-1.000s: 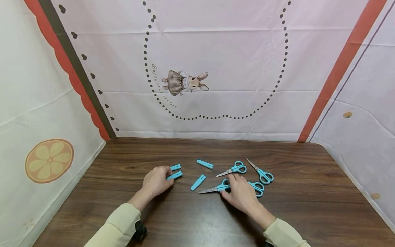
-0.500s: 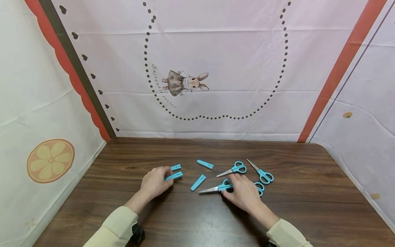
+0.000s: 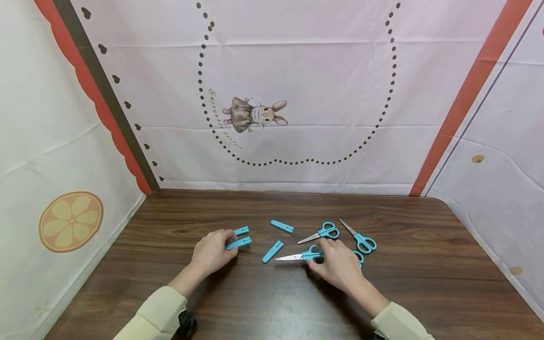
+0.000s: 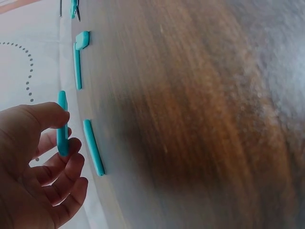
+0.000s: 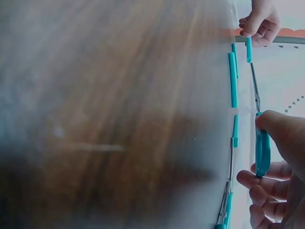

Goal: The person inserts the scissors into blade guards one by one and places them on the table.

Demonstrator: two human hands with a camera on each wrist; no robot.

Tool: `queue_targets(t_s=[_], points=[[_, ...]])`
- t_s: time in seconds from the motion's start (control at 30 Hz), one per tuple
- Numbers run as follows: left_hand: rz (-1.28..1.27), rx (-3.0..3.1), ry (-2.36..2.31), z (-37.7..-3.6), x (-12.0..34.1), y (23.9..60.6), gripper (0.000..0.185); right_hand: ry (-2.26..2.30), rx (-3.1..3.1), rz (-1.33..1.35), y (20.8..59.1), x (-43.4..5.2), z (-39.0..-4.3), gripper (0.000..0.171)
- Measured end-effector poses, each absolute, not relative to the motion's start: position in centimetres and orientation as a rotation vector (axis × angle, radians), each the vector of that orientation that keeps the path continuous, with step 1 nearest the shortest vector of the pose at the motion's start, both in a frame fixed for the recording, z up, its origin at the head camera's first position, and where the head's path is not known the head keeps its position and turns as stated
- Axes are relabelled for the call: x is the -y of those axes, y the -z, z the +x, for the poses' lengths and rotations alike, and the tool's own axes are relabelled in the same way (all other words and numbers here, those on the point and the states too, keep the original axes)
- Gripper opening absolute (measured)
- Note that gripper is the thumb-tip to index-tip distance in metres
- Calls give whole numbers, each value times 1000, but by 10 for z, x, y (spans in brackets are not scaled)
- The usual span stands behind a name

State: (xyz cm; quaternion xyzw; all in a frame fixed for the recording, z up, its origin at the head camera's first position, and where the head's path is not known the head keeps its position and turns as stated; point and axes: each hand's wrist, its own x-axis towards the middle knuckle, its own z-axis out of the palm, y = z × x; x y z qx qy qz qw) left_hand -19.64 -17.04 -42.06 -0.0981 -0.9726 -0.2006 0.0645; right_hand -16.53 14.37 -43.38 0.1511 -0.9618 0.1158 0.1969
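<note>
Cloth (image 3: 335, 94) fills most of our view, pale, printed and creased where it hangs behind everything. Below it we get the table (image 3: 272, 302): dark wood grain, smooth enough to throw back a patch of light. Cream sleeves (image 3: 150, 314) come in from the near side, and we're on to the hands.

Right hand (image 3: 337, 265) pinches the handles of the held scissors (image 3: 307, 255) between thumb and fingers. We'd guess that grip leaves the steel clear of skin, since the blade sticks out bare, slim and shiny, pointing left and off the wood. Left hand (image 3: 211, 252) has thumb and fingertips closed on the held cap (image 3: 240, 243), its other fingers loosely bent. It grasps the blunt end — probably so the slit end can stand free, facing the right hand.

Three more scissors lie to the right, all with rounded light-blue loops that look like plastic. The middle pair (image 3: 325, 232) points left, just beyond the right hand; the far pair (image 3: 361, 239) points back and left; the last pair (image 3: 363, 259) shows us only part of its loops, the rest hidden behind that hand.

Smallest now: the loose caps, straight and flat-sided in matching blue. We see the left cap (image 3: 242, 230) just beyond the held one, then the back cap (image 3: 282, 226) and the front cap (image 3: 272, 252) between the hands. Every slit end is on the right, nearer the blades — we suspect that's deliberate.
</note>
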Motion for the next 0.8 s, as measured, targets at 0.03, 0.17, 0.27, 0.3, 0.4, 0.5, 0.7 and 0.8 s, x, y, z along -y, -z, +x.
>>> queue_targets(t_s=[0.03,0.17,0.27,0.3,0.4,0.5,0.7,0.8], points=[[-297,2937,603,-196,170,420,12,-323,2690,426,433,-144,-166,43],[-314,2929,590,-195,170,418,12,-321,2671,429,430,-145,-166,43],[-333,2911,573,-194,170,416,12,-322,2657,426,427,-146,-167,43],[-340,2902,568,-194,169,416,12,-322,2654,424,426,-146,-168,43],[-352,2885,564,-193,169,415,12,-311,2649,420,423,-146,-169,43],[-366,2873,571,-193,168,415,12,-302,2646,420,421,-146,-170,45],[-397,2851,569,-190,167,414,11,-303,2654,410,419,-147,-173,46],[-402,2848,568,-189,166,412,11,-303,2662,397,419,-148,-174,47]])
